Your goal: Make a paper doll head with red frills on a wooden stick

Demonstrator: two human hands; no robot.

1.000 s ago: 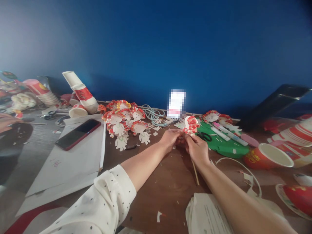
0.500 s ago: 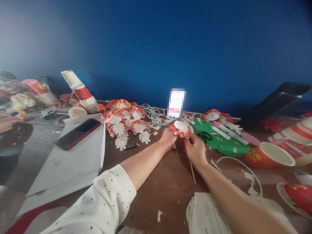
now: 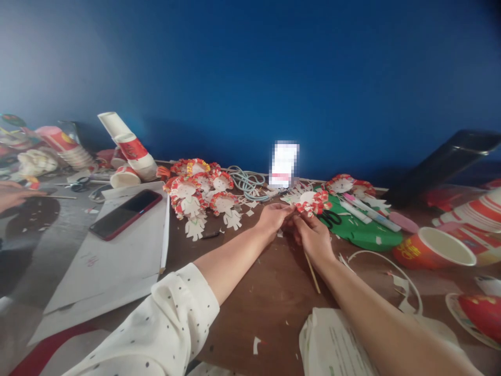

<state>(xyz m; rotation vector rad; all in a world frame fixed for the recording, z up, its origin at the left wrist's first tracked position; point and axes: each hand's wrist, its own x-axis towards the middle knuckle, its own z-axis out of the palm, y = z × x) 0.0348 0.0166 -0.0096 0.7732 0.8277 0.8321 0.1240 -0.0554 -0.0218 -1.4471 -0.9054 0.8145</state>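
A white paper disc with a curled red-and-white fringe [image 3: 313, 202], which looks like a cut paper-cup craft, is pinched at its lower left edge by both hands. My left hand [image 3: 273, 219] is closed with its fingertips at that edge. Close beside it, my right hand [image 3: 314, 237] grips the same edge from below, fingers bent. A thin wooden stick [image 3: 312, 272] sticks out below my right hand; its upper end is hidden. Left of my hands lie several similar red-fringed paper dolls [image 3: 188, 198]. Two more fringed pieces [image 3: 341, 184] lie to the right.
A lit phone [image 3: 284, 164] stands against the blue wall. Scissors [image 3: 332, 219] and markers [image 3: 354, 209] lie on a green sheet [image 3: 362, 235]. Left are a dark phone [image 3: 125, 214] on white board [image 3: 102, 266], paper cups [image 3: 135, 151] and another person's hand [image 3: 13, 194].
The fringed disc has tilted and swung to the right, out from between my hands. My fingertips have come together at its edge. The stick's lower end has shifted slightly right.
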